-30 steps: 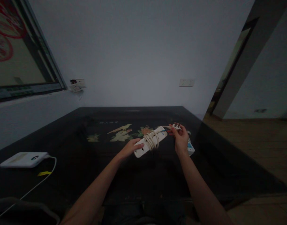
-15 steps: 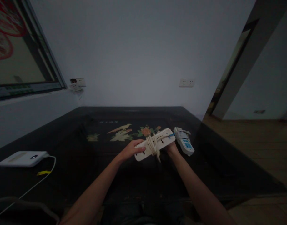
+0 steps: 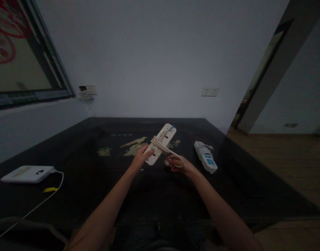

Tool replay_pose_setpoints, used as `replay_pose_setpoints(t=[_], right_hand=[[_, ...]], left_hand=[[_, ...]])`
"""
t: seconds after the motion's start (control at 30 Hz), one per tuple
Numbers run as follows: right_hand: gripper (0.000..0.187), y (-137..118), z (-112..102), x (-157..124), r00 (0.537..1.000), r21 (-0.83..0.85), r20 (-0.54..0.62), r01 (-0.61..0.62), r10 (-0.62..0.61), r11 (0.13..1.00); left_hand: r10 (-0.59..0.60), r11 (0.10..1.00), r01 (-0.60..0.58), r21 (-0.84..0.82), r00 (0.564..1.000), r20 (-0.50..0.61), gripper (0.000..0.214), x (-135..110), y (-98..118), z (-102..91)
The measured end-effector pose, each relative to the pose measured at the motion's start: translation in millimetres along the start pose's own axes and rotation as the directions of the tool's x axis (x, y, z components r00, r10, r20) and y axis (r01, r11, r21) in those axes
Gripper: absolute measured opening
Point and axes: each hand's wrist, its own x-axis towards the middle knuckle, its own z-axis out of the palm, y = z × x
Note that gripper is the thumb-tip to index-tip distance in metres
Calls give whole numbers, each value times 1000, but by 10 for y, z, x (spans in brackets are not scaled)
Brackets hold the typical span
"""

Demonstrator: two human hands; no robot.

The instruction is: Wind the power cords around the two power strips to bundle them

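My left hand (image 3: 141, 157) grips the lower end of a white power strip (image 3: 165, 138), its thumb lying on the socket face. The strip is tilted, its far end pointing up and right, with a small blue piece at that end. White cord (image 3: 160, 145) is wrapped around its middle, and a loose length runs from the wraps to the right. My right hand (image 3: 181, 165) is closed around that loose cord; a pale rounded end, perhaps the plug, shows at its fingertips. To the right lies a second power strip (image 3: 209, 162) with blue sockets, bound in its own grey-white cord.
Everything is above a dark table (image 3: 97, 198) painted with a bird and flowers. A white power bank (image 3: 29, 174) with a cable lies at the left, beside a yellow tag (image 3: 50, 189). Wall sockets (image 3: 209, 92) are on the wall behind.
The power strip has turned more upright and shifted left in my left hand. My right hand has left the strip's far end and now holds a length of cord drawn out to the right.
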Motion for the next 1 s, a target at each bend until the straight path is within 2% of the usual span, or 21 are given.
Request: replay_pose_setpoints(t=[0.13,0.23,0.3,0.4,0.57,0.7,0.83,0.93,1.0], right_hand=[[26,-66,-40,-14,998,17,29,-53,52,998],[28,-104,-28,-34,998,33,36,-47,46,998],[35,-110,-5,-45,1000,3,30,-5,5,1000],[38,-87,15,-21,986,-174,-75,134,-149,976],[43,-69,-89,73,882,-403,-268,262,-387,877],[37,-140,-234,53,740,-548,-388,294,-549,783],[40,-213,-342,-24,642,-616,-466,259,-609,744],[41,-235,-400,-60,586,-638,-522,215,-620,740],[42,-238,-425,-76,568,-659,-542,170,-619,733]], left_hand=[[24,1000,-26,-14,992,-121,47,65,-18,-78],[42,999,-45,-6,975,-218,45,111,-61,-129],[47,999,-48,3,964,-263,45,135,-97,-149],[43,999,-40,18,957,-286,45,153,-135,-158],[33,997,-12,78,964,-264,43,160,-136,-137],[25,989,6,149,978,-206,39,160,-139,-119],[-4,976,24,215,996,-95,37,130,-122,-92],[-48,970,35,241,998,46,37,74,-69,-51],[-79,968,42,249,987,139,36,22,-21,-15]])
